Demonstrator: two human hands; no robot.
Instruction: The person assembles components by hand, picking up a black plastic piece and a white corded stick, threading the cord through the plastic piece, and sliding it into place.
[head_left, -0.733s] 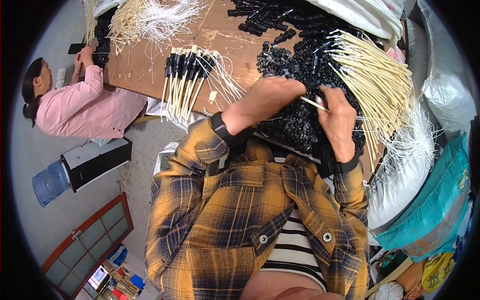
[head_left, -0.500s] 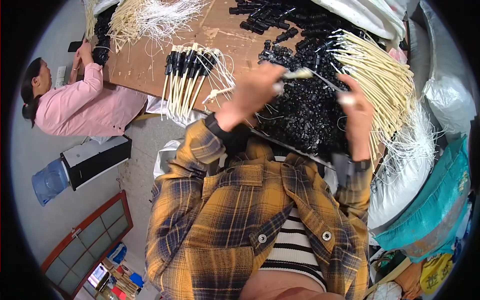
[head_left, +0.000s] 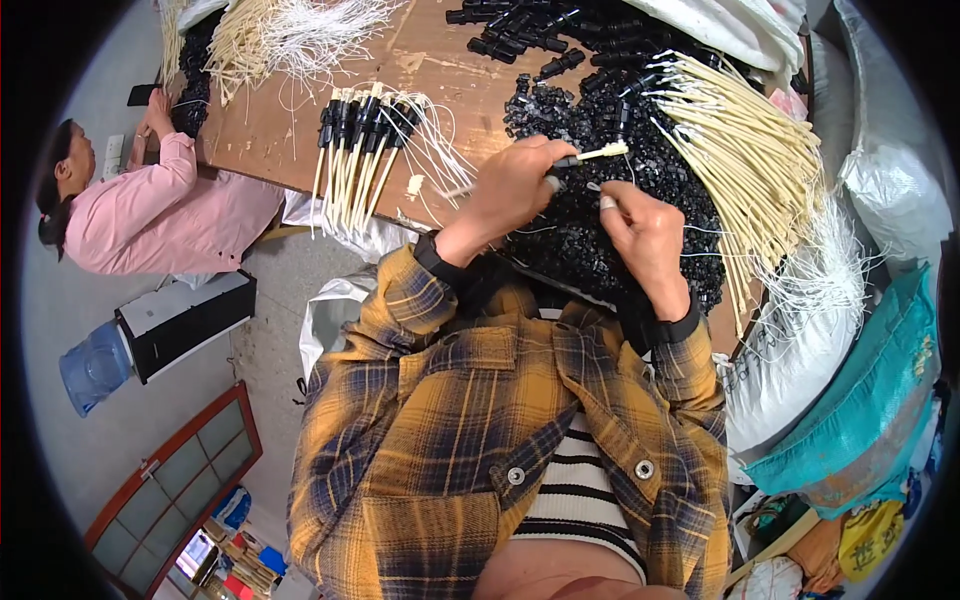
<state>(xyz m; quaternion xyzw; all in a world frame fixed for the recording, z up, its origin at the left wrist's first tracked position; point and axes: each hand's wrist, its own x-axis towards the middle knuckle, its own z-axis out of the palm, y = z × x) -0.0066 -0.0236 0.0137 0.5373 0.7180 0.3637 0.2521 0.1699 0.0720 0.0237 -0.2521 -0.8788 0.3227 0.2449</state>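
Observation:
My left hand (head_left: 512, 188), fingers closed, grips a thin stick assembly whose cream end (head_left: 603, 152) sticks out to the right past a short dark part. A white thread (head_left: 629, 170) hangs from that end. Just right of it, my right hand (head_left: 645, 232) is curled, thumb and forefinger pinching a small pale end, seemingly of the thread. Below both hands spreads a heap of small glossy black plastic pieces (head_left: 570, 235). Left of my left hand lies a row of cream sticks with black connectors (head_left: 365, 130) and loose white threads.
A bundle of cream sticks (head_left: 750, 160) with white threads lies at the right. Black connectors (head_left: 520, 40) are piled at the back. A person in pink (head_left: 160, 210) sits at the table's left end. White sacks (head_left: 800, 370) and a teal sack (head_left: 850, 410) crowd the right side.
My right hand has come left and down, close to my left hand, and its fingers have curled in. The left hand has barely moved; the cream end now points slightly upward.

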